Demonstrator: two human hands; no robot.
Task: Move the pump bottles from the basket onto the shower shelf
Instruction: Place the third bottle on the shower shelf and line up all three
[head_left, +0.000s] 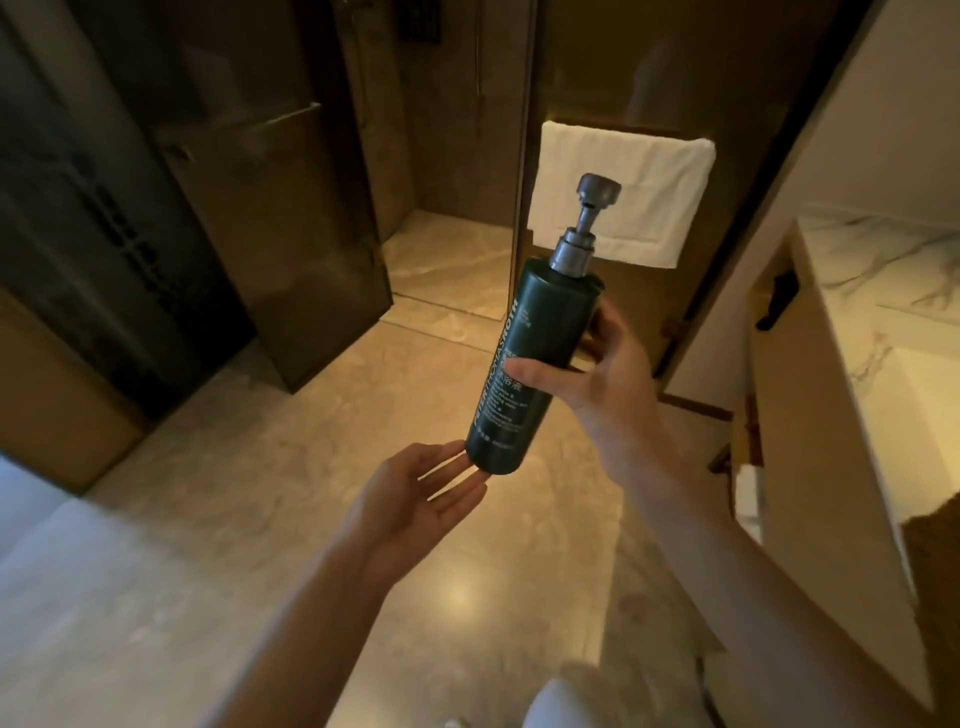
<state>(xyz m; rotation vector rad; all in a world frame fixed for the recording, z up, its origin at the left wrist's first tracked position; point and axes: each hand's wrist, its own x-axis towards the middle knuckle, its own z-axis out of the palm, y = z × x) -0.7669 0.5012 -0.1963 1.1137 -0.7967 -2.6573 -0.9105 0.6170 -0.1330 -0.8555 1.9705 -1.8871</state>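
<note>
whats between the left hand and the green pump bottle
Nothing: in the head view the left hand lies open, its fingertips at the base of the green pump bottle, which the right hand grips.

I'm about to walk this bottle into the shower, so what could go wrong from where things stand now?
1. The right hand holds the dark green pump bottle tilted, with fingers and thumb around its middle; the left hand is open, fingertips only at the base. It could slip onto the stone floor.
2. The pump head stands raised and exposed; knocking it on the glass shower door might dispense or damage it.
3. The polished floor may be slippery.
</note>
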